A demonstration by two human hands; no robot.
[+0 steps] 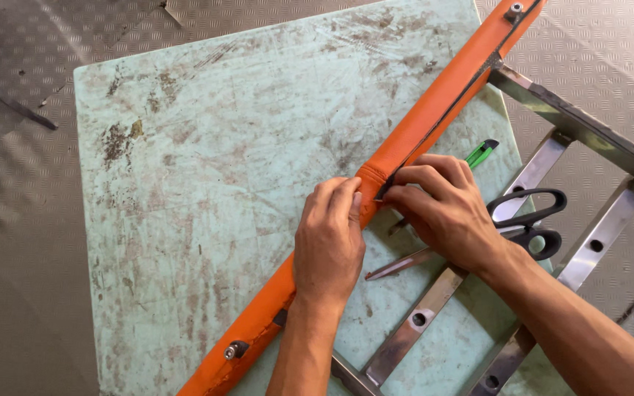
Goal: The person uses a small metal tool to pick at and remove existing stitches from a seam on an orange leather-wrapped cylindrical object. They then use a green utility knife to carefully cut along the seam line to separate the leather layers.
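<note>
Head view, looking down on a worn pale-green table top [207,183], stained and scuffed brown, set on grey ribbed flooring [16,242]. Item: orange padded bar [434,106], long and narrow, lying diagonally across the table from near left to far right, with a dark seam running along its upper length and a small metal fitting [235,350] on its near end; another fitting [514,11] shows at the far end. Attached on its right side: a steel frame [574,125] of flat polished slats with round holes, overhanging the table's right edge. Left hand [328,242]: laid over the bar near its middle, fingers curled and closed against the orange cover, pressing it. Right hand [449,209]: just right of the left hand, almost touching it, fingertips bent down onto the seam and pinching at the cover's edge; whether it grips anything else cannot be told. Under the right hand and wrist: black-handled scissors [530,220], blades pointing near-left, handles to the right, lying on the table and frame. Just beyond the right hand: green utility knife [482,152], partly hidden by the fingers, resting beside the bar.
</note>
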